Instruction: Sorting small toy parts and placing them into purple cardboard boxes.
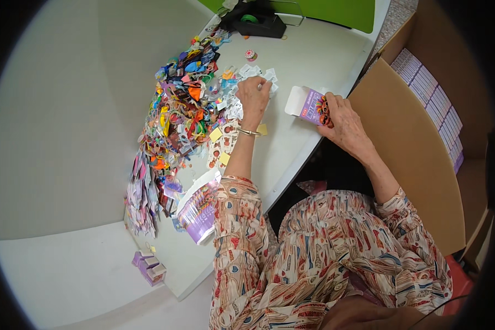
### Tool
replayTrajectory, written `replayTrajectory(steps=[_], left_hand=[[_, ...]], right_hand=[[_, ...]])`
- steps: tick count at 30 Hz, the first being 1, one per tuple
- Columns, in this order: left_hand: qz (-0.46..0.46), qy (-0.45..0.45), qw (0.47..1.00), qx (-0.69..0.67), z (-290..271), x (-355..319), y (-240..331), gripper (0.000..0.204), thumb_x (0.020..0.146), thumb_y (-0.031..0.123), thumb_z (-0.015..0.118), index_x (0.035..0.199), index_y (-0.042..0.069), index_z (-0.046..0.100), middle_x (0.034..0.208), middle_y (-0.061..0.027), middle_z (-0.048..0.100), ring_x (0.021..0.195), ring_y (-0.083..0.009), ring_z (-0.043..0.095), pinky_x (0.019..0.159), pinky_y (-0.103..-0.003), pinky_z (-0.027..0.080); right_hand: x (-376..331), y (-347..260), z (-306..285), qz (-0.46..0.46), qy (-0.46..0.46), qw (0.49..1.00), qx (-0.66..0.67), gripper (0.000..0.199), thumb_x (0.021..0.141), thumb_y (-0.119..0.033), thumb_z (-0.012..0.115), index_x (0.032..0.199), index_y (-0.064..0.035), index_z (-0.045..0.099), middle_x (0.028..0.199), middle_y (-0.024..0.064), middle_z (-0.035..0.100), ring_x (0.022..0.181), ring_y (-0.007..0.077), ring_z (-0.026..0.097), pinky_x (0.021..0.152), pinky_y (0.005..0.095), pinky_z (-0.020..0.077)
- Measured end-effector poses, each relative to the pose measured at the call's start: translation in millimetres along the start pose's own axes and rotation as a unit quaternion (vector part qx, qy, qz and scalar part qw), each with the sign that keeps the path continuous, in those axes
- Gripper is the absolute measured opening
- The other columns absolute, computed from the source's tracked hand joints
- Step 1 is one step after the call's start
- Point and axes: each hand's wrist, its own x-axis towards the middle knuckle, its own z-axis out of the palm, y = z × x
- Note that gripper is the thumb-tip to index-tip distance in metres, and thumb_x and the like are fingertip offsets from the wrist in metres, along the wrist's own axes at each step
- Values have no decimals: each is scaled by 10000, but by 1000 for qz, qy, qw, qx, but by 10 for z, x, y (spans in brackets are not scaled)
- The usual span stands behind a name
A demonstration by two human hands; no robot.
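Observation:
In my right hand (344, 122) is a small purple carton (312, 105) with a colourful printed picture, its white end flap standing open toward the left. My left hand (253, 98) is over the table with its fingers pinched together. Something small and greyish shows at the fingertips, too small to name. Just beyond that hand lie scattered small white slips (249, 71). Beside my left forearm are sheets with reddish-brown printed figures (217, 157) and small yellow paper squares (215, 134).
A long heap of small colourful pieces (187, 110) runs along the left wall. A purple printed package (199, 213) lies near my left elbow. At the back stands a black tape dispenser (265, 25). A large cardboard box (410, 151) on the right holds stacked purple-white cartons (432, 99).

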Motion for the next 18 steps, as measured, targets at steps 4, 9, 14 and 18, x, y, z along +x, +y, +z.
replayTrajectory(steps=[4, 9, 14, 18], left_hand=[[36, -91, 979, 179, 100, 1, -55, 179, 708, 257, 728, 796, 102, 723, 947, -92, 665, 1010, -327, 483, 808, -455, 315], [7, -100, 983, 151, 76, 17, -41, 188, 699, 250, 744, 822, 110, 720, 1015, -88, 649, 1039, -328, 476, 844, -478, 321], [2, -5, 998, 65, -70, 12, -31, 196, 707, 211, 756, 868, 103, 723, 958, -82, 648, 1008, -292, 528, 891, -446, 367], [-73, -41, 968, -236, -402, 1, -88, 179, 787, 143, 734, 934, 42, 721, 846, -31, 658, 829, -165, 582, 788, -288, 435]], right_hand=[[-18, 41, -36, 1, -8, 1000, 3, 692, 704, -150, 700, 1284, 19, 361, 1130, 201, 511, 1043, 379, 510, 879, 455, 469], [7, 13, -41, -1, -16, 1000, 3, 687, 712, -150, 698, 1286, 20, 360, 1136, 205, 509, 1049, 380, 506, 883, 454, 462], [0, 42, -29, -4, -7, 1000, 9, 712, 694, -159, 714, 1284, 24, 361, 1119, 207, 511, 1028, 381, 514, 880, 458, 465], [22, -56, -45, -5, -18, 1000, 4, 711, 689, -165, 716, 1276, 27, 364, 1112, 206, 513, 1024, 381, 520, 871, 459, 470]])
